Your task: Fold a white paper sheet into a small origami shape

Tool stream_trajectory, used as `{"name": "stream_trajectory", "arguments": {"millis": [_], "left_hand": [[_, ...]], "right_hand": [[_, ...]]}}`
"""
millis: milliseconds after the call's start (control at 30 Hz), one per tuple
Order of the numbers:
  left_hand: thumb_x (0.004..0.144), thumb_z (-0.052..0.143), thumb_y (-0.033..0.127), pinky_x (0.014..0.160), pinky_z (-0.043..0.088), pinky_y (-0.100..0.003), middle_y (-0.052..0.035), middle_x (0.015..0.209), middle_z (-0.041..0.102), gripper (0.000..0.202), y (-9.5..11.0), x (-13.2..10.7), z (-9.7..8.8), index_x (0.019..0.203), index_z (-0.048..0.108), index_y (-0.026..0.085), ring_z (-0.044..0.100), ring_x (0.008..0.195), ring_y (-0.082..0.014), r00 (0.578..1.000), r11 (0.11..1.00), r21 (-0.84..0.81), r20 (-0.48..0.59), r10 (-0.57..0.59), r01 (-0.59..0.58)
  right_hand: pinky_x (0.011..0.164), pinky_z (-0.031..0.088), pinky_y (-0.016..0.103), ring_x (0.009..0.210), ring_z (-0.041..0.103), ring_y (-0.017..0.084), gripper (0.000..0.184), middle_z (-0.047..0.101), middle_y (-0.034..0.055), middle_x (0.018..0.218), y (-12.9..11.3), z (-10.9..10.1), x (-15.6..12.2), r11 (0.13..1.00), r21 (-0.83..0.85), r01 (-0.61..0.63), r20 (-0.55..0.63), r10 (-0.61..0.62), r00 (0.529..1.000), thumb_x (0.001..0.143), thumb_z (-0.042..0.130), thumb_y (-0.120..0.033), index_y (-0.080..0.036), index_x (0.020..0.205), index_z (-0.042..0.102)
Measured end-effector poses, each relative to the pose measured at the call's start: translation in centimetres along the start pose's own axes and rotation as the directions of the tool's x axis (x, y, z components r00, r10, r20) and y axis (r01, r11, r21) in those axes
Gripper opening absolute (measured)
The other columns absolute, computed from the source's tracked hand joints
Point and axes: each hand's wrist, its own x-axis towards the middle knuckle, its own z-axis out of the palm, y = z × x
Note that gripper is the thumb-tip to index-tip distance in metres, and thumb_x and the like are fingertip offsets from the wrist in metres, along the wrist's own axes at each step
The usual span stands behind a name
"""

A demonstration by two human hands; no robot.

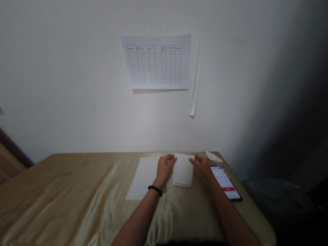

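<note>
A small white sheet of paper (183, 171) with punched holes along its near edge lies on the cloth-covered table (77, 191). My left hand (166, 165) pinches its far left corner. My right hand (202, 163) pinches its far right corner. Both sets of fingers are closed on the paper's top edge. A black band sits on my left wrist. A larger white sheet (143, 177) lies flat just left of my left hand.
A phone (227, 182) with a lit screen lies at the table's right edge beside my right forearm. A crumpled paper scrap (212, 156) sits at the far right corner. A printed table chart (156, 63) and a paper strip (196, 82) hang on the wall.
</note>
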Motion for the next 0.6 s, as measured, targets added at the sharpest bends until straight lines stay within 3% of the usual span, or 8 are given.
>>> {"name": "stream_trajectory", "arguments": {"millis": [233, 600], "left_hand": [[0.079, 0.067, 0.046, 0.087, 0.053, -0.035, -0.0057, 0.087, 0.078, 0.030, -1.3, -0.9, 0.7, 0.086, 0.077, 0.018, 0.071, 0.086, -0.0214, 0.997, 0.982, -0.172, -0.003, -0.081, 0.079], [0.075, 0.070, 0.048, 0.085, 0.052, -0.035, -0.0072, 0.085, 0.079, 0.034, -1.0, -1.0, 0.0, 0.082, 0.078, 0.016, 0.071, 0.085, -0.0232, 0.992, 0.957, -0.261, 0.047, -0.120, 0.128]], "right_hand": [[0.078, 0.055, 0.037, 0.084, 0.069, 0.025, 0.049, 0.076, 0.0089, 0.091, 0.9, 1.2, -1.2, 0.996, 0.078, -0.038, -0.151, 0.050, 0.987, 0.071, 0.071, -0.063, -0.016, 0.088, 0.072], [0.081, 0.053, 0.037, 0.084, 0.068, 0.025, 0.041, 0.076, 0.0070, 0.085, 1.1, 0.7, -1.9, 1.000, -0.027, -0.005, -0.193, 0.000, 0.981, 0.077, 0.066, -0.057, -0.017, 0.083, 0.075]]}}
